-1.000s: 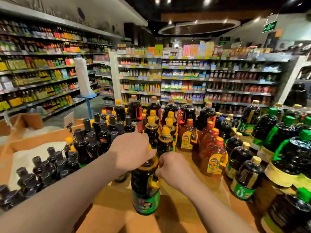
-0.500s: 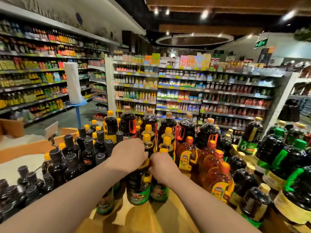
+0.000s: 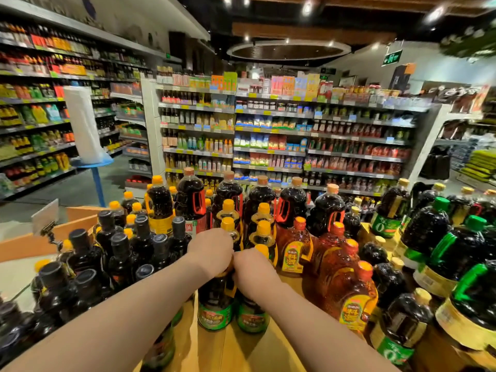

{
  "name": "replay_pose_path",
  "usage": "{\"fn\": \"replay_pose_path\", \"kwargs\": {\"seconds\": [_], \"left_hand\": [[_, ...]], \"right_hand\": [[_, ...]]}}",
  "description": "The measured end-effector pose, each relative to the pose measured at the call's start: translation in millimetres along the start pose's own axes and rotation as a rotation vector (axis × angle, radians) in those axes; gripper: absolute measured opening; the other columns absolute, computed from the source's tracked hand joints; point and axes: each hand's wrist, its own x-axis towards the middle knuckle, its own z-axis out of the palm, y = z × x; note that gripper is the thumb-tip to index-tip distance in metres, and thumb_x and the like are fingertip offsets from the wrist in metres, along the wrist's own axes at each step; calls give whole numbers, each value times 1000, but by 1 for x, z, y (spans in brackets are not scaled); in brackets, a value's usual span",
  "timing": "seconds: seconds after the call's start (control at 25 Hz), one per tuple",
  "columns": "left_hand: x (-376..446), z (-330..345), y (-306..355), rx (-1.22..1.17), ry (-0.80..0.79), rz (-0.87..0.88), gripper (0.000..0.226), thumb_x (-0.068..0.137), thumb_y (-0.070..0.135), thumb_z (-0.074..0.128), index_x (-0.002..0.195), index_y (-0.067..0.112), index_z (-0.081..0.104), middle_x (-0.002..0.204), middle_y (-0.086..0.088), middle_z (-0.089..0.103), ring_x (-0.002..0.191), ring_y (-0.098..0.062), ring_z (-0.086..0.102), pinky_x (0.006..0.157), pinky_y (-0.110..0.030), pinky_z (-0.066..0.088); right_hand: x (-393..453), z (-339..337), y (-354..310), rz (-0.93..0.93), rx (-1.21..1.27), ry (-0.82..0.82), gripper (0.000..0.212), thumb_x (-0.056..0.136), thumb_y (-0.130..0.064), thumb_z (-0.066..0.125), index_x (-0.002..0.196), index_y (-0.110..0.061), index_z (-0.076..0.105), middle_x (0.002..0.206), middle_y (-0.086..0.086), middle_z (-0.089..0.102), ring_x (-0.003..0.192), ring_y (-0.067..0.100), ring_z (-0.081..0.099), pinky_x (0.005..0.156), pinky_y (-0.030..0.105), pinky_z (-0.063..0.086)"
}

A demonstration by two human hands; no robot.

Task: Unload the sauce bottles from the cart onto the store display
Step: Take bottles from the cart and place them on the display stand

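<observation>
Sauce bottles (image 3: pixel 214 304), tops under both hands (image 3: pixel 212 249)

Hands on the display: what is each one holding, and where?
Left hand grips the top of a dark green-labelled sauce bottle; right hand grips the top of its twin alongside. Both bottles stand on the wooden display.

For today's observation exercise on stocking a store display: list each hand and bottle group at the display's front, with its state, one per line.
Left hand: grips the top of a dark bottle.
Right hand: grips the top of the neighbouring bottle.
Two green-label bottles: upright, side by side on the wooden display.
Amber bottles: upright, capped.
Black-capped bottles: upright, capped.
</observation>
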Motion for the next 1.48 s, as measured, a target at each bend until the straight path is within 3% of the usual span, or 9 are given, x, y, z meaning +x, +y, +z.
{"fn": "replay_pose_path", "kwargs": {"seconds": [0.24,0.4,0.56,0.72,0.84,0.96,1.16,1.36,1.48], "left_hand": [[3,5,-1,-81,-68,-83,29,100,38,50,100,9,56,106,-9,64,97,-27,63,73,-32,47],[-1,1,-6,-113,-182,-159,37,99,39,49,113,5,53,106,-10,61,94,-25,60,74,-32,49],[-49,-16,-3,-120,-40,-118,14,95,20,49,106,14,43,86,-1,53,75,-22,52,65,-36,50],[-124,-38,-6,-110,36,-220,9,99,31,41,92,25,42,77,6,50,70,-16,56,63,-35,54],[-189,-45,-22,-97,13,-360,20,100,36,38,82,28,37,75,6,52,68,-14,55,60,-33,51],[-254,-48,-38,-87,-44,-516,14,99,34,38,87,27,42,77,6,53,69,-16,56,59,-34,50],[-403,-60,-51,45,-61,-900,21,97,44,40,104,26,49,96,-1,64,94,-27,63,63,-32,43],[-584,-84,-20,136,-55,-1225,24,95,49,37,93,25,43,95,-3,63,93,-29,64,64,-33,43],[-697,-90,20,197,-60,-1414,25,94,50,40,94,25,46,97,-2,64,96,-29,63,65,-33,44]], "right_hand": [[-2,2,-1,13,3,-18,9,87,0,50,88,-9,50,82,15,59,77,31,56,58,32,39],[-13,-8,-8,-19,50,31,8,92,-7,50,93,-11,57,78,9,53,75,28,52,59,29,36],[-33,-27,-19,-136,90,187,20,94,-15,45,75,-18,47,82,5,51,75,22,50,62,27,34],[-59,-39,-47,-327,244,240,15,93,-16,46,80,-17,54,83,-2,53,75,14,48,63,21,36],[-78,-35,-90,-492,265,84,21,89,-12,49,70,-21,44,75,-5,46,67,11,44,57,22,39],[-98,-24,-137,-659,222,0,23,86,-9,50,67,-20,42,72,-5,42,63,14,44,52,23,34],[-177,-14,-247,-1087,328,-35,13,78,-9,46,67,-16,45,74,3,47,75,29,56,61,33,45],[-311,0,-363,-1406,279,-140,5,87,-17,53,83,-15,54,100,11,58,99,32,57,76,34,41],[-412,8,-410,-1626,403,-167,7,83,-14,54,87,-13,59,96,10,59,96,31,57,79,37,40]]}}
